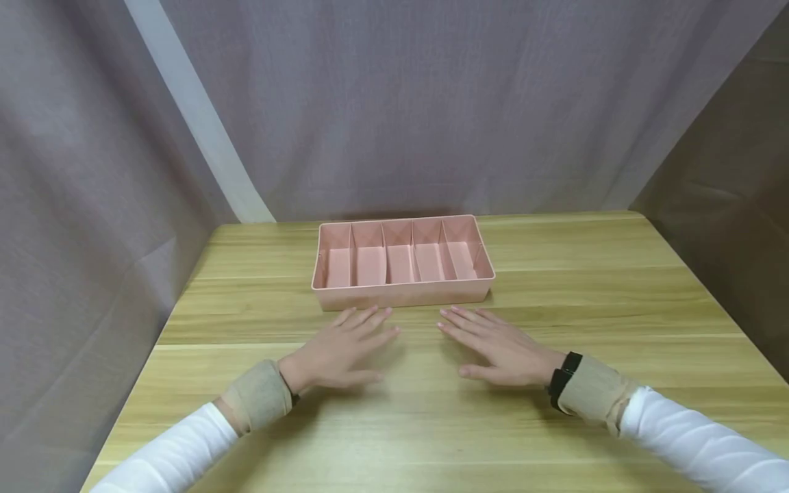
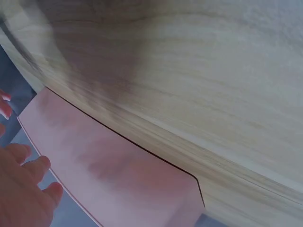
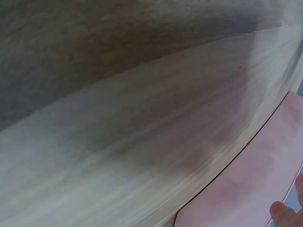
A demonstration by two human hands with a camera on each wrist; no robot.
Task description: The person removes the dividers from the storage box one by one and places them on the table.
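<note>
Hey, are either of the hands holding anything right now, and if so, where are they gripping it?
Nothing is held. The left hand and right hand lie flat on the table, just short of the pink tray.

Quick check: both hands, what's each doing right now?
Left hand: open, flat on the table, holding nothing.
Right hand: open, flat, holding nothing.

Both hands flat nr pink tray.

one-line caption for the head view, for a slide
Left hand and right hand flat on wooden table before empty pink divided tray.
</note>
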